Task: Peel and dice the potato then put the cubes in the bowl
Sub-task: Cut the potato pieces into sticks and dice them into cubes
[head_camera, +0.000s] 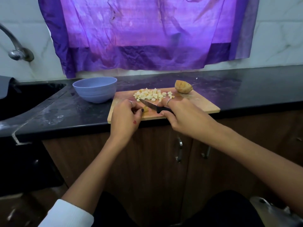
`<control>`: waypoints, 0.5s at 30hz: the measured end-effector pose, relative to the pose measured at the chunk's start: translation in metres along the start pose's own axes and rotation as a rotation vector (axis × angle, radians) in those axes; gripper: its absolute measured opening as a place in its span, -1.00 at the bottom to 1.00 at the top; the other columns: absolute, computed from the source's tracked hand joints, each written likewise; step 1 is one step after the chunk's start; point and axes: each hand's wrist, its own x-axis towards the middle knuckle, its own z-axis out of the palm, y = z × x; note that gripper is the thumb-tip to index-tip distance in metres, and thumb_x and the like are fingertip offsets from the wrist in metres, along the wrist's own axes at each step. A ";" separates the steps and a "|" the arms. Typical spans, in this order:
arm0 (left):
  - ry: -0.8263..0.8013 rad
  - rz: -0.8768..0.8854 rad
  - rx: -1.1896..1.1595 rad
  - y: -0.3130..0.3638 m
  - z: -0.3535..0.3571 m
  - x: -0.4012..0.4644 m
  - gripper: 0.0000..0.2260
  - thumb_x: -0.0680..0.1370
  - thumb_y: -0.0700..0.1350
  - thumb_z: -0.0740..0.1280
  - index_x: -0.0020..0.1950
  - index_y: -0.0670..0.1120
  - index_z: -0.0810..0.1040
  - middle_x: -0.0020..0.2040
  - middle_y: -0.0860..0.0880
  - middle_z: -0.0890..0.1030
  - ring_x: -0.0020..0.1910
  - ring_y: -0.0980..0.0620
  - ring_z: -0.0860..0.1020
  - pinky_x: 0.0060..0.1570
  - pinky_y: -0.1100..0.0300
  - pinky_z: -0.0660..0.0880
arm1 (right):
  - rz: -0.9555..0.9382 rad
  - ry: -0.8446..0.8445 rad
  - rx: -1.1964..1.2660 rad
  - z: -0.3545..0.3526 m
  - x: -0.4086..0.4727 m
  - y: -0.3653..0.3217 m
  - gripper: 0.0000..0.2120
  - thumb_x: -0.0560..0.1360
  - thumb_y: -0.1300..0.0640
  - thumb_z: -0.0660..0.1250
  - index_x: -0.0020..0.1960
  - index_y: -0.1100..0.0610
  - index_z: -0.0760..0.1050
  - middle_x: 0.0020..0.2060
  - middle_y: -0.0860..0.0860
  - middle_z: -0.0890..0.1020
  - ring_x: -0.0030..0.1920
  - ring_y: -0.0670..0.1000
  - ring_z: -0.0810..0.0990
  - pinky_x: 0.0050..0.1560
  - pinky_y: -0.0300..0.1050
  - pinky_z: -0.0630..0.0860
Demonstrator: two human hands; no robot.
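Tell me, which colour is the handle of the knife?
Black; the knife handle shows in the head view, gripped by the right hand.

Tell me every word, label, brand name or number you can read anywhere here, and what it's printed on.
None: no readable text shows in this view.
The blue bowl is plain, with no label.
The knife has a plain black handle; no brand can be made out.
The cutting board and purple sheet carry no print.
The small red mark on the left hand is too small to read as anything.

Black countertop [229, 89], bearing a wooden cutting board [201, 104] at its front edge and a lavender bowl [95, 90] just left of the board.
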 end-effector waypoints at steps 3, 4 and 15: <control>-0.010 0.009 -0.001 -0.002 0.001 0.002 -0.90 0.53 -0.18 0.38 0.00 -0.09 0.68 -0.16 0.06 0.60 -0.27 0.23 0.46 -0.27 0.42 0.32 | -0.002 -0.025 0.007 0.001 0.012 0.002 -0.71 0.60 0.04 0.20 0.31 0.03 0.42 0.06 0.14 0.56 0.06 0.12 0.54 -0.07 -0.06 0.45; -0.009 0.011 0.000 -0.002 0.002 0.002 -0.90 0.53 -0.18 0.38 -0.01 -0.09 0.68 -0.15 0.07 0.60 -0.25 0.21 0.48 -0.23 0.40 0.34 | 0.004 -0.035 0.004 0.003 0.016 0.002 -0.70 0.60 0.04 0.20 0.31 0.02 0.43 0.08 0.14 0.55 0.08 0.12 0.53 -0.04 -0.05 0.47; 0.017 -0.015 -0.003 0.003 0.004 0.000 -0.93 0.52 -0.21 0.38 -0.08 -0.14 0.66 -0.14 -0.03 0.64 -0.18 0.05 0.57 -0.07 0.09 0.55 | -0.051 -0.080 -0.136 0.012 0.012 -0.003 -0.70 0.61 0.06 0.17 0.33 0.05 0.42 0.05 0.13 0.58 0.04 0.12 0.57 -0.04 -0.01 0.53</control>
